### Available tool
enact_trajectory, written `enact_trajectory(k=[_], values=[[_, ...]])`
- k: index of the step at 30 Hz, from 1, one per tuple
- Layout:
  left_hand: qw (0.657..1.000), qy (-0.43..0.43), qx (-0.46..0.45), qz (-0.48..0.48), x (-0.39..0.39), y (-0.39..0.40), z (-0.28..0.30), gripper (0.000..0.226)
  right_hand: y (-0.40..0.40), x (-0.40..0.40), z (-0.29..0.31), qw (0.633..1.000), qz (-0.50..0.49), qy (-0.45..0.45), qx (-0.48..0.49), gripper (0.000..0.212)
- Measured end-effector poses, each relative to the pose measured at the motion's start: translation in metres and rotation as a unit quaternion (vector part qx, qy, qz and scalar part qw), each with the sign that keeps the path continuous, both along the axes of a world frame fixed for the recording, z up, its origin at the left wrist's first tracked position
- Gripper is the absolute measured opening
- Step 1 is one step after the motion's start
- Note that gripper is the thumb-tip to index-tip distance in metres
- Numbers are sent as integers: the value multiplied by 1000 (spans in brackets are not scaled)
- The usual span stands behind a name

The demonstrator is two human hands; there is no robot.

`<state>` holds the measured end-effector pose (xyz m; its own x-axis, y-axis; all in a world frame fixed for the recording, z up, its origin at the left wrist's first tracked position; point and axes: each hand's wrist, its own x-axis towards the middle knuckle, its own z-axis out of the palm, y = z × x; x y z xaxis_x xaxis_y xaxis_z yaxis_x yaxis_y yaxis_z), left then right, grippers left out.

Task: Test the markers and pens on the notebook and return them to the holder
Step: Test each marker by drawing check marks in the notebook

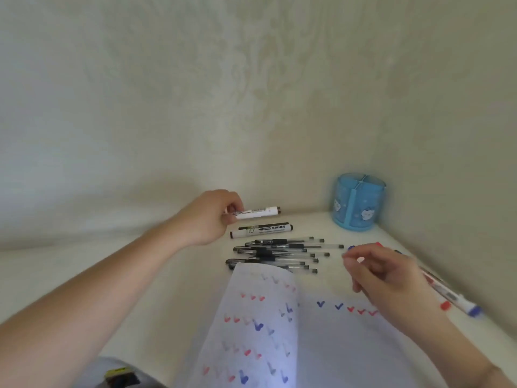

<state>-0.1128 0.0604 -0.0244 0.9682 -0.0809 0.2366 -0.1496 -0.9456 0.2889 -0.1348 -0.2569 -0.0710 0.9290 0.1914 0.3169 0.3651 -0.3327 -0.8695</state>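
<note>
Across the lower half, from 9 o'clock round to 3 o'clock: a white tabletop [173,289] set into a corner of pale patterned wall [195,93]. At 6 o'clock, an open notebook [321,345], its left page curling up and covered with red and blue ticks, a short row of blue and red ticks on the right page. Toward 1 o'clock in the corner, a blue holder [359,202], upright, divided inside, well apart from both hands. Just above the notebook's top edge, a cluster of clear black-capped pens [279,253] lying side by side. Beyond those, a black-ended marker [261,231] lying flat. Left hand [208,217] at 10 o'clock, fingers and thumb pinching a white marker [256,213] by its left end, marker level and pointing right. Right hand [389,278] at 3 o'clock over the right page, fingers loosely curled, holding nothing plainly visible. Behind it along the right edge, red and blue markers [453,301], blurred.
</note>
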Motion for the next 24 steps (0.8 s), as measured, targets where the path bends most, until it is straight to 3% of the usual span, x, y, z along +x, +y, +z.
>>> enact_trajectory(k=[1, 4, 7, 10, 13, 16, 20, 24], values=[[997, -15, -54, -45, -11, -18, 14, 15, 3, -4, 4, 1000, 25, 14, 8, 6], [977, 11, -99, -189, -41, -78, 35, 15, 6, -13, 12, 990, 87, 30, 106, 50], [963, 60, -70, -252, -45, -117, 18, 16, 4, -17, 17, 979, 43, 13, 199, 37], [959, 57, -59, -272, -41, -127, -11, 27, 3, -19, 15, 964, 29, 46, 259, 45], [949, -2, -75, -306, -39, -122, -35, 38, 9, -23, 15, 977, 44, 56, 202, 31], [941, -25, -89, -326, -37, -114, -46, 27, 15, -22, 13, 992, 53, 22, 111, 23], [919, 9, -140, -369, -36, -105, -45, 14, 11, -18, 6, 991, 105, -46, 65, 29], [898, 79, -189, -390, -34, -97, -52, 20, 8, -15, 2, 985, 143, -26, 90, 21]])
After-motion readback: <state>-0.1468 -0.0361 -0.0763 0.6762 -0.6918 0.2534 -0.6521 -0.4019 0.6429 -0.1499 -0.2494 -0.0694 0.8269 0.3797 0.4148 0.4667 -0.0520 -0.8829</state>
